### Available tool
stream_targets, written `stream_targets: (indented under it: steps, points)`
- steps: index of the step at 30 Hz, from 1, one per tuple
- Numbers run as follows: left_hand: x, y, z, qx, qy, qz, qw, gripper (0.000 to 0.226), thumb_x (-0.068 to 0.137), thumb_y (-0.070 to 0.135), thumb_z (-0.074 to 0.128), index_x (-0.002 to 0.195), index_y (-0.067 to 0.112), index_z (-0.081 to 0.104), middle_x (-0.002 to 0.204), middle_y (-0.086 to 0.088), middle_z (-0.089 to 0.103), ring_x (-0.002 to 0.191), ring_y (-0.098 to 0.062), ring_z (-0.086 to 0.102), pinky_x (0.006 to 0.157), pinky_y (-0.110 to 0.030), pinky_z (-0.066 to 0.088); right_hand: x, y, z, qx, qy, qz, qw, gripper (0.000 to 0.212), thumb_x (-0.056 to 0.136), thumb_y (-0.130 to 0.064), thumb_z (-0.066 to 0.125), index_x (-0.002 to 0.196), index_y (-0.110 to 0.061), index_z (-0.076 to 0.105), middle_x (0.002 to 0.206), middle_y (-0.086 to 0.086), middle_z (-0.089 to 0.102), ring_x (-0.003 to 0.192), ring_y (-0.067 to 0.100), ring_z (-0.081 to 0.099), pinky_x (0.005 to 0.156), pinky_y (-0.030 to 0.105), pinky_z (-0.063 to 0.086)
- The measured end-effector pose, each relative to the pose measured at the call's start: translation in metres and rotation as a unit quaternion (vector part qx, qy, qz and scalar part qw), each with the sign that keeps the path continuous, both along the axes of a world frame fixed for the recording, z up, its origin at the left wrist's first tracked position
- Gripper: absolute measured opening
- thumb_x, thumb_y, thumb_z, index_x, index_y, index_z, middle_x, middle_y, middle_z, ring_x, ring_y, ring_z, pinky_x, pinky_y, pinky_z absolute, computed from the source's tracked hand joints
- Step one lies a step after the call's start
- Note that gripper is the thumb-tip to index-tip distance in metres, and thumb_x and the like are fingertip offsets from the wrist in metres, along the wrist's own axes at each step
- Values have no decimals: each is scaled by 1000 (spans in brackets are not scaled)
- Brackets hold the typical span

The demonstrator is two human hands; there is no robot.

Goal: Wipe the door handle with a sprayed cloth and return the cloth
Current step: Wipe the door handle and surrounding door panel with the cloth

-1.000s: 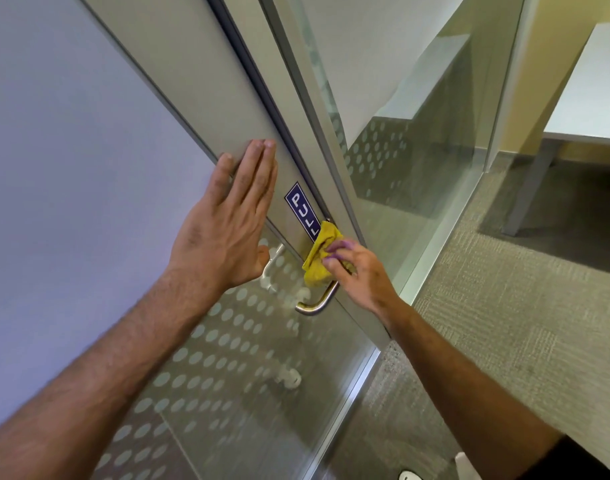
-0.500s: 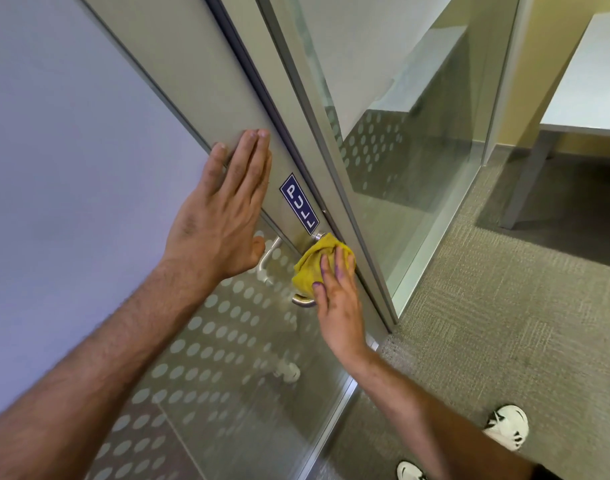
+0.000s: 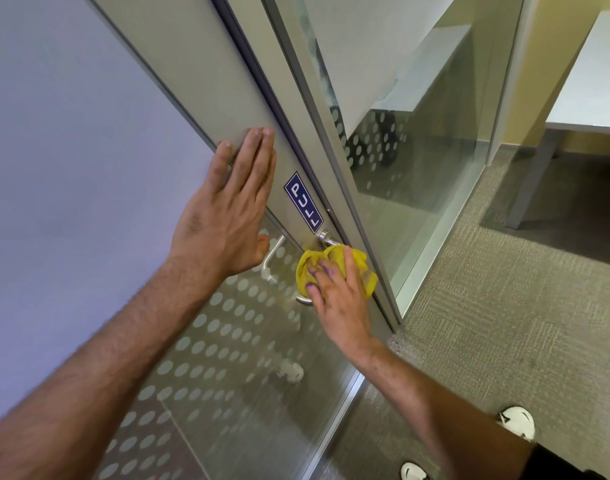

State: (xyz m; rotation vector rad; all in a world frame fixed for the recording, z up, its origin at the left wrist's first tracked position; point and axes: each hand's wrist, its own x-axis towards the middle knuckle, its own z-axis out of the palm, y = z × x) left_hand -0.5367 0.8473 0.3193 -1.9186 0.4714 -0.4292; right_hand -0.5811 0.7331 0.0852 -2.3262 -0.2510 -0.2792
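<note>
A yellow cloth [image 3: 360, 268] is wrapped over the middle of the silver door handle [image 3: 326, 237]. My right hand [image 3: 334, 292] presses the cloth against the handle from the front, fingers spread over it. Only the handle's top mount and its lower curved end [image 3: 305, 300] show. My left hand [image 3: 227, 220] lies flat with fingers together on the grey metal door frame [image 3: 199, 81], above and to the left of the handle. A blue PULL sign [image 3: 303, 202] sits just above the handle.
The door's lower pane [image 3: 227, 358] is frosted glass with pale dots; a second handle [image 3: 272, 258] shows through it. A glass partition [image 3: 417, 150] stands to the right, a white table [image 3: 587, 91] beyond it. Grey carpet [image 3: 487, 323] and my white shoes [image 3: 516, 420] lie below.
My right hand slid the cloth down the handle, so the top mount under the PULL sign is now bare. My left hand stays flat on the frame.
</note>
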Motion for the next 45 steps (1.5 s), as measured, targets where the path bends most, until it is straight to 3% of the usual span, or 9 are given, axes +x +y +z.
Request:
stream_targets:
  steps: [9, 17, 23, 25, 29, 33, 37, 41, 45]
  points:
    - [3, 0, -7, -7, -7, -1, 1000, 112, 85, 68, 29, 164, -7, 3, 172, -31, -7, 162, -43, 3, 128, -59, -5, -2, -2, -4, -120, -145, 100, 977, 48, 92, -45, 60, 133, -21, 61, 123, 1, 67, 128, 27, 54, 120, 50, 20]
    - [4, 1, -7, -8, -6, -5, 1000, 111, 86, 67, 30, 164, -8, 4, 172, -31, -6, 162, -43, 4, 127, -60, -9, 16, -59, -45, -149, -296, 302, 894, 63, 90, -20, 68, 147, -26, 42, 155, -3, 45, 148, 33, 28, 121, 50, 24]
    - [5, 2, -8, -5, -3, -6, 1000, 110, 88, 70, 26, 164, -7, 4, 172, -31, -5, 162, -42, 4, 129, -59, -1, 32, -53, -27, 237, -9, 106, 966, 55, 100, -11, 54, 152, -14, 37, 162, 1, 29, 152, 21, 23, 123, 32, 22]
    - [5, 2, -8, -7, -2, -6, 1000, 111, 88, 71, 27, 164, -7, 5, 172, -30, -5, 162, -42, 4, 128, -59, -1, 45, -40, -10, 364, 118, 38, 923, 49, 104, -19, 48, 152, -18, 38, 158, 1, 39, 144, 16, 38, 117, 22, 31]
    - [6, 2, -8, 1, -6, -6, 1000, 112, 87, 72, 24, 164, -7, 5, 172, -31, -6, 162, -43, 4, 127, -60, -8, 60, -27, 8, 524, 244, -47, 815, 32, 106, -20, 41, 132, -12, 57, 128, 17, 64, 119, 32, 61, 106, 52, 46]
    - [7, 3, -9, 2, -10, -4, 1000, 113, 86, 73, 22, 164, -7, 3, 172, -31, -7, 162, -42, 3, 126, -60, -12, 42, -22, 1, 697, 359, -86, 614, 42, 108, -36, 30, 132, -19, 60, 125, 19, 69, 116, 35, 65, 105, 56, 46]
    - [7, 3, -9, -3, -11, -7, 1000, 114, 85, 71, 28, 164, -8, 5, 172, -31, -6, 162, -42, 4, 127, -60, -9, 0, 7, -6, 755, 445, -68, 478, 53, 106, -46, 25, 125, -17, 65, 116, 13, 75, 108, 26, 71, 100, 47, 51]
    - [5, 1, -8, -5, -7, -6, 1000, 113, 85, 69, 32, 164, -8, 6, 172, -31, -4, 162, -43, 5, 128, -59, -2, -21, 23, -8, 794, 469, -27, 386, 54, 107, -41, 30, 111, -15, 77, 120, 16, 72, 108, 30, 71, 79, 41, 61]
    - [4, 0, -6, -12, -2, 0, 1000, 112, 85, 67, 33, 164, -8, 5, 172, -31, -4, 162, -43, 5, 128, -59, -1, -7, 15, -18, 794, 491, -4, 359, 52, 105, -32, 32, 106, -11, 79, 117, 18, 73, 106, 34, 72, 79, 45, 60]
